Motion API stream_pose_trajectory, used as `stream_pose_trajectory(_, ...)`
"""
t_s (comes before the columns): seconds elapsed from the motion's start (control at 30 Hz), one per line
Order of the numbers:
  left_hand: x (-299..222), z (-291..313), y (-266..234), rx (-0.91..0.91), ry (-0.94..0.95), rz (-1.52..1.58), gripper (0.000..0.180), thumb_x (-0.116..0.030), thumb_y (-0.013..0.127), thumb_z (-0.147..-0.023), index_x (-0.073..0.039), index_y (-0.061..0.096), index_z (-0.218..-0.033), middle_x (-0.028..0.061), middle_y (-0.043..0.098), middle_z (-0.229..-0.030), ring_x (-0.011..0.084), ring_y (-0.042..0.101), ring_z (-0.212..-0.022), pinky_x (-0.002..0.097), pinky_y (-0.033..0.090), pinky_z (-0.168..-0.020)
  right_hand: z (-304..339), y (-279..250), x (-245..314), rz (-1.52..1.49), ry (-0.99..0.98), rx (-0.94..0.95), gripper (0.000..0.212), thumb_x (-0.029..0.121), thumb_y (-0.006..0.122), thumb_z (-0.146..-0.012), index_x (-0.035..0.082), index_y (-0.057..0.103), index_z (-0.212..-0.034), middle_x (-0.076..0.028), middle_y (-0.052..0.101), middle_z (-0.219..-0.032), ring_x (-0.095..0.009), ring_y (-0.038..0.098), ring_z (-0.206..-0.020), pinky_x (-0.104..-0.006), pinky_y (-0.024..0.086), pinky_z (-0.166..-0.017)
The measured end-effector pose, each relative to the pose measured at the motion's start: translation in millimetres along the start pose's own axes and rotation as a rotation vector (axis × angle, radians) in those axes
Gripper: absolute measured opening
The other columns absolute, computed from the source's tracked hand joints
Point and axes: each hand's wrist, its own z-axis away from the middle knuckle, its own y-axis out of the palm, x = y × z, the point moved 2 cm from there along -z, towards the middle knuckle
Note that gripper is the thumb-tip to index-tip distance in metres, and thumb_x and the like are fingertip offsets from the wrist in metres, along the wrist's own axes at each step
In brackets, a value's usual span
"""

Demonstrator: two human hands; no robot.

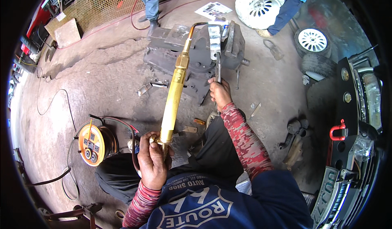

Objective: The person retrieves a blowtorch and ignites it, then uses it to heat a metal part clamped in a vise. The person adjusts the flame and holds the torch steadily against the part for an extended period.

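My left hand (152, 163) is wrapped round the valve end of a long brass gas torch (173, 96), thumb beside the small valve knob. The torch slants up and away, and its bent copper-coloured tip points right at the top of a flat metal piece (214, 41). A bright glow shows near that tip. My right hand (221, 94) grips the handle of pliers or tongs (218, 67) just beneath the metal piece; their jaws are hard to make out. Behind both stands a heavy dark bench vise (197, 51) on a metal base, its jaws around the metal piece's upper area.
An orange cable reel (92, 145) stands at left, its cord trailing over the concrete. A black bumper with a red shackle (338, 132) lines the right. Farther back a person holds a paper-masked wheel (257, 8), near another tyre (313, 40). Someone's legs (150, 2) stand beyond the vise.
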Motion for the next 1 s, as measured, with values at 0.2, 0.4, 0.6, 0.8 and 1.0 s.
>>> stream_pose_trajectory(0.2, 16.8, -6.3, -0.9, -0.1, 0.046, -0.012, 0.035, -0.03, 0.037, -0.107, 0.0, 0.05, -0.12, 0.0064, 0.063, -0.073, 0.0094, 0.054, -0.052, 0.0241, 0.043, -0.049, -24.0, -3.6, -20.8, 0.116, 0.142, 0.08, 0.068, 0.066, 0.064, -0.085, 0.005, 0.059, -0.113, 0.0, 0.055, -0.076, -0.008, 0.047, -0.058, -0.026, 0.041, -0.053)
stream_pose_trajectory(0.4, 18.2, 3.4, -3.9, 0.038, 0.103, 0.002, 0.026, -0.018, 0.04, -0.105, 0.001, 0.048, -0.121, 0.0103, 0.06, -0.072, 0.0198, 0.063, -0.061, 0.0317, 0.051, -0.06, -31.9, -15.1, -43.5, -0.084, 0.203, 0.227, 0.03, 0.047, 0.053, -0.098, 0.017, 0.058, -0.094, 0.008, 0.049, -0.069, -0.006, 0.043, -0.054, -0.0244, 0.042, -0.051)
stream_pose_trajectory(0.6, 11.8, -0.2, -7.2, 0.05, 0.138, -0.043, 0.027, -0.024, 0.036, -0.107, -0.001, 0.045, -0.119, 0.0109, 0.057, -0.065, 0.0246, 0.061, -0.057, 0.035, 0.047, -0.055, -19.7, 0.3, -40.0, -0.312, 0.156, 0.379, 0.035, 0.05, 0.056, -0.098, 0.015, 0.057, -0.102, 0.005, 0.052, -0.074, -0.007, 0.045, -0.057, -0.0267, 0.045, -0.054)
stream_pose_trajectory(0.8, 28.0, -4.5, -9.2, 0.068, 0.232, -0.073, 0.024, -0.022, 0.037, -0.107, -0.001, 0.046, -0.116, 0.0102, 0.057, -0.064, 0.0248, 0.061, -0.055, 0.0353, 0.046, -0.054, 19.3, 16.9, -29.7, -0.468, 0.027, 0.517, 0.054, 0.06, 0.062, -0.091, 0.01, 0.053, -0.11, 0.0, 0.055, -0.089, -0.008, 0.048, -0.061, -0.0242, 0.044, -0.055)
stream_pose_trajectory(1.0, 42.8, -4.7, 4.5, 0.18, 0.158, -0.116, 0.023, -0.019, 0.038, -0.105, -0.001, 0.047, -0.117, 0.0123, 0.059, -0.066, 0.0264, 0.064, -0.059, 0.0359, 0.049, -0.057, 26.6, 19.0, -22.2, -0.683, 0.051, 0.993, 0.075, 0.049, 0.073, -0.086, 0.008, 0.038, -0.139, -0.012, 0.059, -0.11, -0.014, 0.058, -0.071, -0.0291, 0.053, -0.064)
